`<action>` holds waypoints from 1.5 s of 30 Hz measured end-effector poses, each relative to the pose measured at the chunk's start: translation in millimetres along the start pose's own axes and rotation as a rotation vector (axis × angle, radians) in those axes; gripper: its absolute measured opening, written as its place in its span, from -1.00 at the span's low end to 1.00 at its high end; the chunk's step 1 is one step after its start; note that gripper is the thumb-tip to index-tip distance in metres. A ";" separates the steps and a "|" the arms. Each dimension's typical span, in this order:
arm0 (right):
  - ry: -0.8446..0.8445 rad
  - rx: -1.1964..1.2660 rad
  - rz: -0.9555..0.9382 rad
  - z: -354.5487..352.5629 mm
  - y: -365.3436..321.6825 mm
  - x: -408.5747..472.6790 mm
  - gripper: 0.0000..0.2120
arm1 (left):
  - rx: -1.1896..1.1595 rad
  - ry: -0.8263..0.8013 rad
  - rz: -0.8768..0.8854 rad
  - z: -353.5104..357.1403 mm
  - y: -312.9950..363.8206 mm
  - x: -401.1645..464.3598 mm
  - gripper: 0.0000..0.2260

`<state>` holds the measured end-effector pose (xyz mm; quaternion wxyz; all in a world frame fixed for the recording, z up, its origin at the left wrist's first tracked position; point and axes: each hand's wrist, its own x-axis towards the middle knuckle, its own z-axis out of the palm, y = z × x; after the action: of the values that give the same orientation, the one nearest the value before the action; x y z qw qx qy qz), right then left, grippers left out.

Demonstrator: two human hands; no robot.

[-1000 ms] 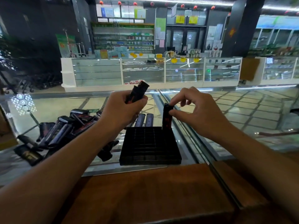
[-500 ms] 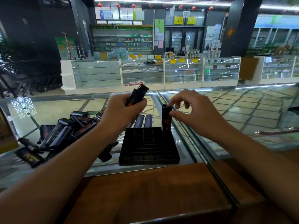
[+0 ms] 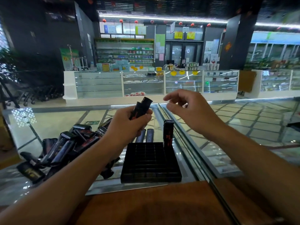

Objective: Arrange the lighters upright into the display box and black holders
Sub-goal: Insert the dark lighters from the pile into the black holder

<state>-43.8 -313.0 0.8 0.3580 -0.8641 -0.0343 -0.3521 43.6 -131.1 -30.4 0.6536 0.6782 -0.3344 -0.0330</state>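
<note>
- The lighter (image 3: 140,108) in the left hand (image 3: 129,127) sat above and behind the black holder (image 3: 151,163), its long axis tilted, cap end up and leaning away to the right, base buried in the palm.
- The left fingers (image 3: 146,116) were curled round its lower body; the grip looked firm enough.
- A standing lighter (image 3: 168,133) rose upright in the holder's far right corner cell, long axis vertical, cap on top.
- The right hand (image 3: 191,114) hovered above that standing lighter, clear of it, its fingers loosely curled and apart, pinching nothing.
- Likely trouble: the held lighter would need turning base-down before it went in; lowered at its present slant it could catch on a cell wall or knock the standing one over.
- The light holder might also slide on the glass table (image 3: 243,127) if pushed sideways.
- Two lighters (image 3: 146,135) lay flat just behind the holder, long axes running away from the person.
- A loose pile of lighters (image 3: 65,146) lay on the left, pointing every way; a stray forearm could scatter it.
</note>
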 end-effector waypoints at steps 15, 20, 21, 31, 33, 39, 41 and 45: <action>-0.057 0.299 -0.129 24.3 -5.8 16.9 -0.81 | 0.071 -0.040 0.130 14.0 1.6 -6.5 -0.97; 0.126 0.423 -0.061 13.9 4.8 23.1 -0.89 | 0.030 -0.019 0.105 8.9 -2.5 -4.4 -0.81; 0.123 0.437 -0.054 12.7 5.8 23.2 -0.91 | 0.027 -0.013 0.094 8.0 -3.3 -3.5 -0.79; 0.039 0.515 -0.045 17.4 10.9 16.2 -0.82 | -0.041 -0.151 0.054 9.7 -0.3 -3.6 -0.76; 0.033 0.504 -0.051 17.7 9.1 16.3 -0.81 | -0.040 -0.150 0.044 9.5 -0.9 -3.4 -0.79; 0.050 0.309 -0.051 18.7 11.9 15.4 -0.85 | -0.014 0.077 -0.026 -2.1 -8.4 6.7 -0.85; -0.016 0.167 -0.065 20.3 12.8 13.5 -0.86 | -0.003 0.157 -0.043 -8.9 -10.5 10.4 -0.89; -0.089 0.000 -0.095 21.1 11.9 10.3 -0.85 | 0.000 0.187 -0.039 -13.3 -9.5 12.5 -0.92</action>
<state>-20.0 -310.3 -10.2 0.3390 -0.8762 -0.0913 -0.3300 63.6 -126.5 -32.2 0.6812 0.6845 -0.2589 0.0177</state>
